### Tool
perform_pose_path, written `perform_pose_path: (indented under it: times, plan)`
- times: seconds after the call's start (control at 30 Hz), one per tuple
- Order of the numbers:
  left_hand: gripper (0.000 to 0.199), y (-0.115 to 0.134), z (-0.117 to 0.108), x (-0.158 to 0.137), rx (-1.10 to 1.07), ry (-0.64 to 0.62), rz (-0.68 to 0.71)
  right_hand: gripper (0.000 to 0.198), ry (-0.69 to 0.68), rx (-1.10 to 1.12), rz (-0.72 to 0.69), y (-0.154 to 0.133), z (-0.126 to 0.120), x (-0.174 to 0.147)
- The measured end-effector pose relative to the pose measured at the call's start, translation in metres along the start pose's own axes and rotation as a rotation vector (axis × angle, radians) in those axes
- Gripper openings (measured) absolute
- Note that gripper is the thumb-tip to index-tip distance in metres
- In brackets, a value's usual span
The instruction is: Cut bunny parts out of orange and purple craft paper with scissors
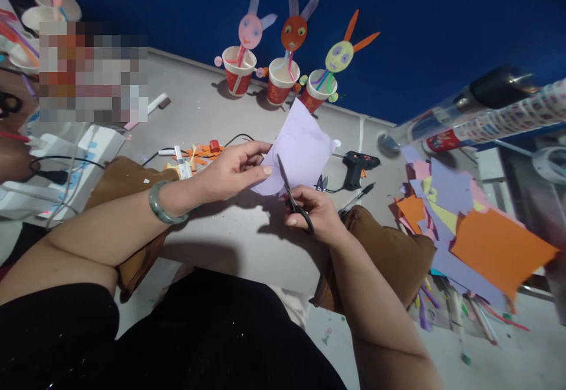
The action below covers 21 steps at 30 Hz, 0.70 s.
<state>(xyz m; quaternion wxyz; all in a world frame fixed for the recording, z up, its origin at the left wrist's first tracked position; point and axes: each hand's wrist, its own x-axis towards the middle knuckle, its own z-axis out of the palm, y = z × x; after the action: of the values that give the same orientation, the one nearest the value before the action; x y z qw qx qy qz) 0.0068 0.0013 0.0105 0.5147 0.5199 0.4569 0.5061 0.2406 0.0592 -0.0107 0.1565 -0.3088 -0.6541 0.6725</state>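
The pale grey worktop (pixel 247 248) leaves a passage between 2 brown, puffy cushions (pixel 389 257) and another left of 3 red-and-white paper cups (pixel 278 91). The raised lilac paper sheet (pixel 305 142) blocks the straight path to the cups; a black glue gun (pixel 352 172) obstructs its right.

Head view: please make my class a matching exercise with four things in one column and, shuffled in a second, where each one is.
Column 1
1. Scissors
2. Lilac paper
3. Bangle
4. Black glue gun

Column 2
A. Worn on the left arm
B. Lying on the table
C. Gripped by its handles in the right hand
D. Held by the left hand

Right pairs: 1-C, 2-D, 3-A, 4-B
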Motion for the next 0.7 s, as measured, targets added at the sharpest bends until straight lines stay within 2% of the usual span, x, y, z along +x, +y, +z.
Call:
perform_pose_path:
  times: [0.2,0.37,0.43,0.53,0.7]
  plan:
    - [0.034,-0.0032,-0.0017,0.0032,-0.062,0.150,-0.064,0.058,0.035,0.045,0.016,-0.0003,0.0012,-0.0006]
    - [0.046,-0.0037,-0.0046,0.0073,-0.138,0.189,-0.072,0.058,0.048,0.075,0.025,-0.0005,0.0015,-0.0002]
    - [0.036,-0.0035,-0.0055,0.0074,-0.147,0.230,-0.046,0.058,0.054,0.077,0.015,0.0006,0.0013,-0.0001]
    - [0.009,-0.0027,-0.0063,0.0066,-0.153,0.286,0.007,0.057,0.060,0.068,0.001,0.0020,0.0011,0.0000]
    - [0.013,0.0000,-0.0061,0.0063,-0.215,0.320,0.042,0.055,0.064,0.074,-0.007,0.0014,0.0012,0.0003]
